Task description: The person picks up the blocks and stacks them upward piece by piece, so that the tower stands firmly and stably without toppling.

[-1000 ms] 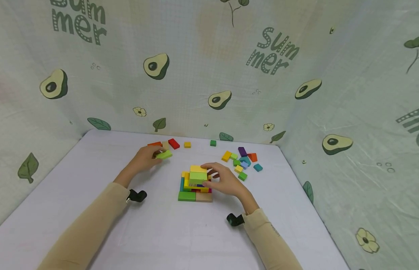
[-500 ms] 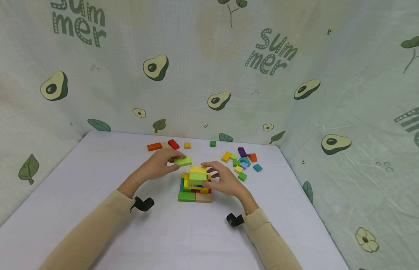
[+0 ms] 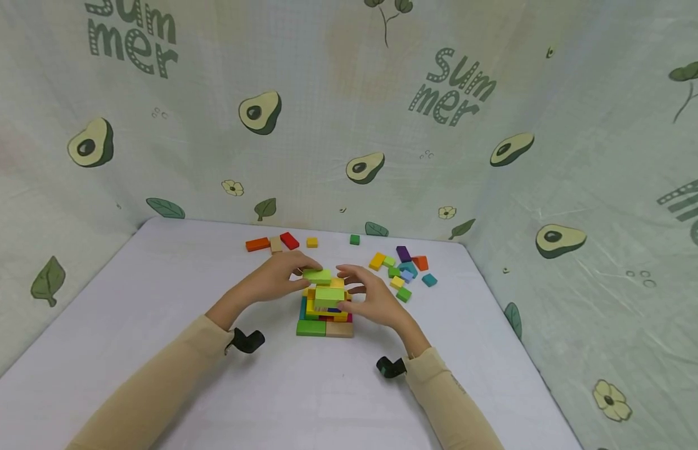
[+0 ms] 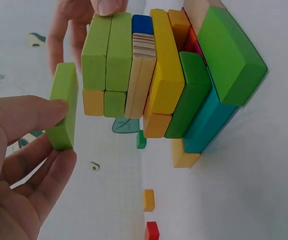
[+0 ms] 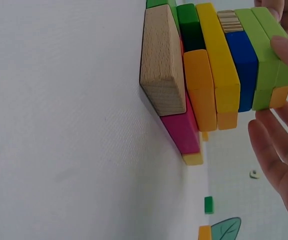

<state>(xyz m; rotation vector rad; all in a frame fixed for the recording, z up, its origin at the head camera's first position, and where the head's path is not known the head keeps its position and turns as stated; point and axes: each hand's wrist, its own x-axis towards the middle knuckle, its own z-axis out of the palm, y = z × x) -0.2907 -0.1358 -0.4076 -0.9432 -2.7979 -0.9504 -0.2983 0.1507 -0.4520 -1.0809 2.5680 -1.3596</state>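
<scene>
In the head view a block tower (image 3: 311, 327) of coloured wooden pieces stands mid-table. My left hand (image 3: 274, 275) pinches a light green block (image 3: 317, 276) above the tower's top, thumb on one side and fingers on the other. The left wrist view shows that block (image 4: 64, 107) apart from the stacked pieces. At the tower's right, my right hand (image 3: 375, 301) holds the upper layers between thumb and fingers. Its thumb rests against the front light green blocks (image 5: 264, 60); the fingers curve round the far side, partly hidden. An orange block (image 5: 279, 97) sits behind them.
Several loose blocks (image 3: 407, 265) lie scattered at the back right. Farther back are orange-red (image 3: 257, 244), beige (image 3: 276, 244), red (image 3: 289, 240), yellow (image 3: 312, 242) and green (image 3: 355, 239) blocks. A patterned cloth wall (image 3: 304, 144) borders the white table (image 3: 270, 387).
My left hand has carried the light green block rightward from the back left to above the tower. My right hand has stayed at the tower, with its index finger raised slightly.
</scene>
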